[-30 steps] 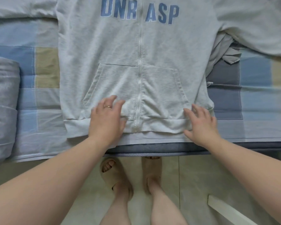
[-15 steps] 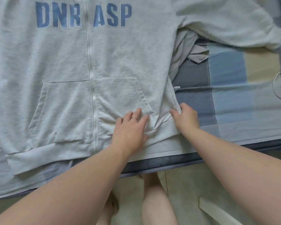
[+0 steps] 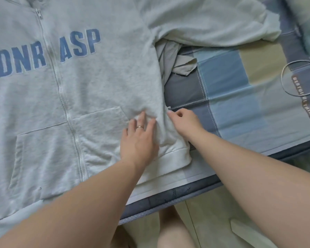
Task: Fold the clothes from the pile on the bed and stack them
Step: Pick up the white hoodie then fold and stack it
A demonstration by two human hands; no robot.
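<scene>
Blue, grey and beige patchwork bedsheet (image 3: 231,83) covers the bed, and the person stands at its near edge on pale floor tiles (image 3: 213,221). On the left hand (image 3: 139,138), which wears a thin gold ring (image 3: 140,127), the fingers (image 3: 142,119) lie straight and a little spread, pressed flat on a light grey fleece zip-up hoodie (image 3: 96,77) just beside the corner of its front pocket (image 3: 96,133). The right hand (image 3: 182,122) has its fingers (image 3: 175,116) curled, thumb and forefinger pinching the hoodie's side edge close by a small white label. Between the two hands the fleece puckers into soft ridges. The hoodie lies front up and zipped, blue letters "DNR ASP" across the chest, its ribbed hem (image 3: 175,156) at the mattress edge and one sleeve (image 3: 213,20) stretched away across the far side. A crumpled grey-beige cloth (image 3: 175,58) pokes out from under that side. To my eye this is the squaring-up before the first fold. It would go best with the flat palm held as an anchor while the pinched seam is drawn gently outward until the ridges flatten and the side runs straight from armpit to hem. The cloth underneath looks worth sliding clear first, or it may get caught in the fold. Pulling hard could drag the hem askew.
</scene>
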